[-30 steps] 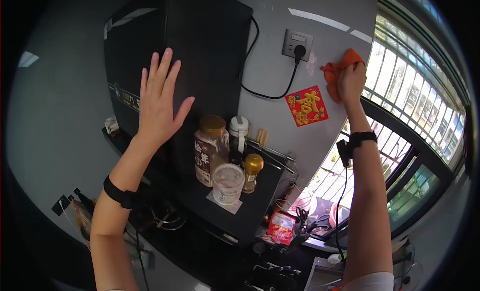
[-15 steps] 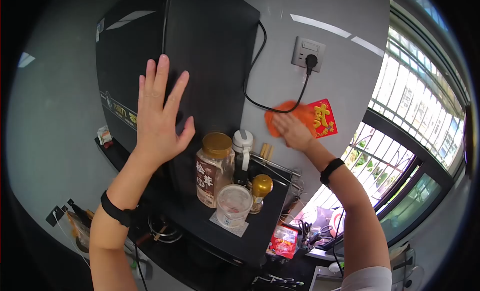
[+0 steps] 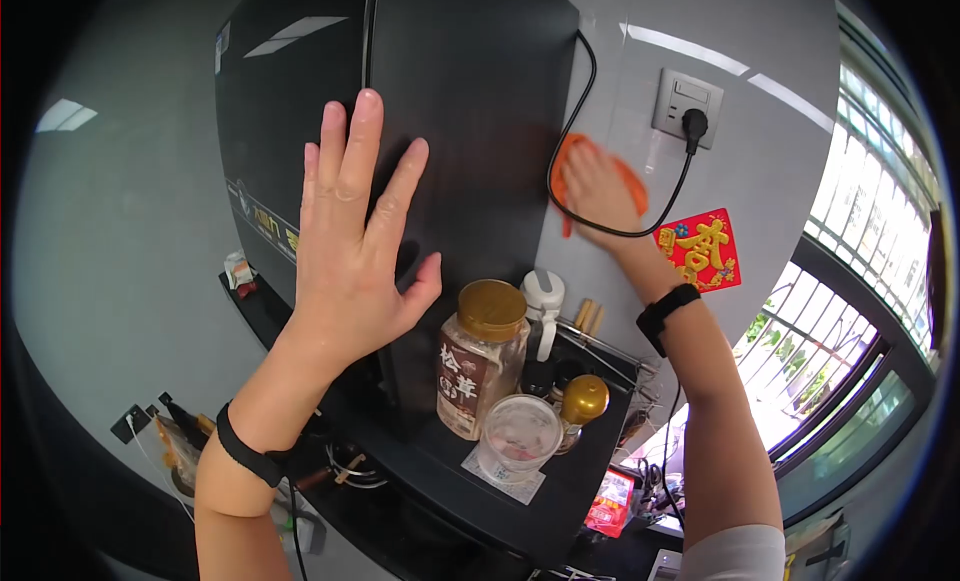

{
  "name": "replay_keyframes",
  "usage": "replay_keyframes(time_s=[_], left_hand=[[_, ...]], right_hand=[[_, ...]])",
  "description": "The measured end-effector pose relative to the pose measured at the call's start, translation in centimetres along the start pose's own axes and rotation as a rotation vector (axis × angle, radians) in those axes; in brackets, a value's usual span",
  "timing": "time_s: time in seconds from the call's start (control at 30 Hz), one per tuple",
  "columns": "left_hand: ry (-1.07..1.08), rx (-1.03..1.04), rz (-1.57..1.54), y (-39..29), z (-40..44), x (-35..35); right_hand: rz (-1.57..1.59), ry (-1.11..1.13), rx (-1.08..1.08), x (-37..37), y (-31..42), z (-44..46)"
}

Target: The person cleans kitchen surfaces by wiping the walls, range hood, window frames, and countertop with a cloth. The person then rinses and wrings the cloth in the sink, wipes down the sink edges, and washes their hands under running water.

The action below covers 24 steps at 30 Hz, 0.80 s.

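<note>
My right hand presses an orange cloth flat on the grey wall, beside the dark cabinet's edge and behind the loop of a black power cord. Its fingers lie over the cloth and are slightly blurred. My left hand is raised with fingers spread in front of the dark glossy cabinet, holding nothing; whether it touches the surface is unclear. Right of the cloth are a wall socket with a black plug and a red and gold paper decoration.
Below my hands, a black shelf top bears a gold-lidded jar, a white-lidded bottle, a clear tub and a gold-capped shaker. A barred window is at the right. A red packet lies lower down.
My right hand and the cloth have moved left along the wall, from near the window past the red decoration to beside the cabinet. My left hand stays raised and spread. The view has shifted.
</note>
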<state>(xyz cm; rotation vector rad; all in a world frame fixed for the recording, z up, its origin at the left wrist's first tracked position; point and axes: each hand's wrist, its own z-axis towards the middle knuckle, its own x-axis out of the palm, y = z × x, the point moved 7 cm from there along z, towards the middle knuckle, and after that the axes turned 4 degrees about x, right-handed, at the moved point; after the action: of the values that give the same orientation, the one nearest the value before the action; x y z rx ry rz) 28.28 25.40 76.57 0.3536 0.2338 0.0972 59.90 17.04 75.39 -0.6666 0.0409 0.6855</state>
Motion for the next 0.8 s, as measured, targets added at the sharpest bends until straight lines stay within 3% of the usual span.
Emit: replay_keyframes(time_s=[0.13, 0.2, 0.27, 0.33, 0.37, 0.4, 0.47, 0.53, 0.63, 0.73, 0.8], left_hand=[[-0.006, -0.01, -0.028, -0.1, -0.1, 0.0], [0.001, -0.009, -0.011, 0.0, -0.1, -0.1], [0.005, -0.02, -0.019, 0.0, -0.1, -0.1], [-0.001, -0.028, -0.026, 0.0, -0.1, -0.2], [0.006, -0.037, -0.029, 0.0, -0.2, -0.2], [0.012, -0.039, -0.031, 0.1, -0.1, -0.2], [0.031, -0.035, -0.024, 0.1, 0.0, -0.2], [0.061, -0.038, -0.008, 0.0, -0.1, -0.1], [0.069, -0.037, 0.001, 0.1, 0.0, 0.1], [0.06, -0.038, -0.001, 0.1, -0.1, 0.1], [0.06, -0.038, -0.001, 0.0, 0.0, 0.0]], right_hand=[[0.065, 0.133, -0.063, 1.1, 4.1, -3.9], [0.078, 0.302, -0.278, 2.9, 5.7, -7.6], [0.115, 0.315, -0.31, 2.2, 5.7, -9.1], [0.156, 0.428, -0.624, 1.8, 6.8, -10.8], [0.17, 0.406, -0.645, 1.4, 6.3, -10.4], [0.156, 0.403, -0.643, 1.4, 5.3, -9.5], [0.238, 0.484, -0.163, 0.3, 1.0, -4.5], [0.003, 0.08, -0.021, -2.0, -1.9, -0.5], [-0.139, -0.152, 0.093, -3.4, -1.4, 1.8], [-0.104, 0.048, -0.034, 1.0, 1.7, -0.6], [0.009, 0.047, -0.074, 1.2, 4.3, -2.7]])
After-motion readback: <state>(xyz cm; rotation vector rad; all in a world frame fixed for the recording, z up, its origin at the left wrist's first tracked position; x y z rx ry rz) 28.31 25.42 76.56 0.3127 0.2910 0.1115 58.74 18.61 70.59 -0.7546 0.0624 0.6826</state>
